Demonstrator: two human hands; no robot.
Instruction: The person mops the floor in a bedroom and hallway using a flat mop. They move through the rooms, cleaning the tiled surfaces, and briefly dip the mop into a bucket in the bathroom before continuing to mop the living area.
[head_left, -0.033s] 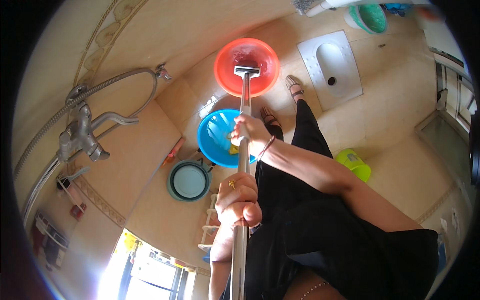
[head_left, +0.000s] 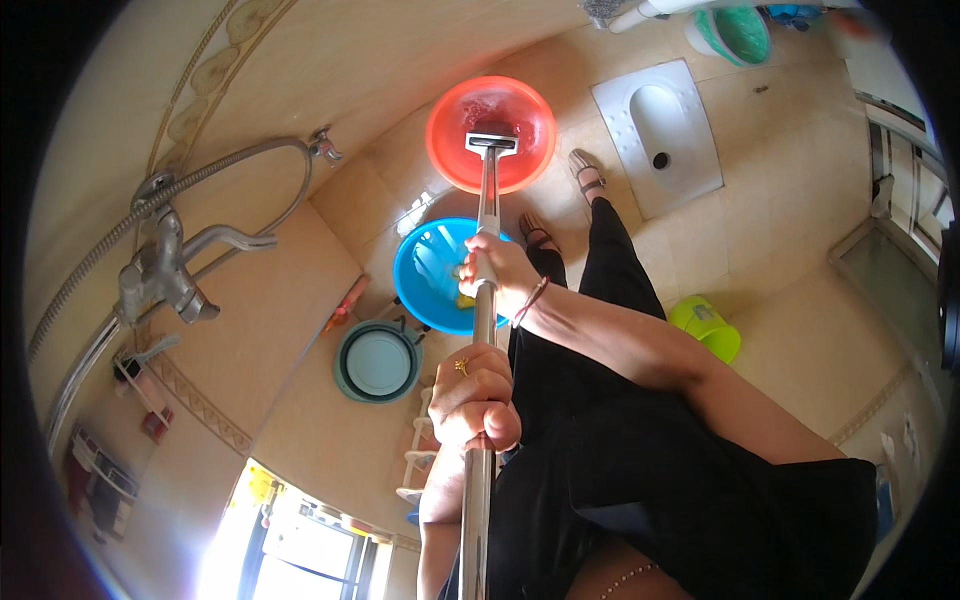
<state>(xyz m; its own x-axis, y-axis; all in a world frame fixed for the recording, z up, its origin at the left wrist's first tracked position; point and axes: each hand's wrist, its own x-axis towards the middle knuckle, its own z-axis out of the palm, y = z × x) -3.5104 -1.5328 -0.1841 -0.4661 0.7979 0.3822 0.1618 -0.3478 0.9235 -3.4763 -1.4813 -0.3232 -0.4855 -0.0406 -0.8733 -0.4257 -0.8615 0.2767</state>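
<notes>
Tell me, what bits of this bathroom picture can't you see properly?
All in the head view:
- The end of the long shiny metal pole inside the round red plastic basin: too small to tell what head it carries.
- The pole's near end: cut off by the bottom edge.
- The round blue plastic basin: partly covered by the right hand and the pole.
- The window below the left hand: washed out by glare.

Beige tiled floor (head_left: 800, 330), red basin (head_left: 530, 150), blue basin (head_left: 425, 275), teal basin (head_left: 376, 362), green scoop (head_left: 706, 326)
</notes>
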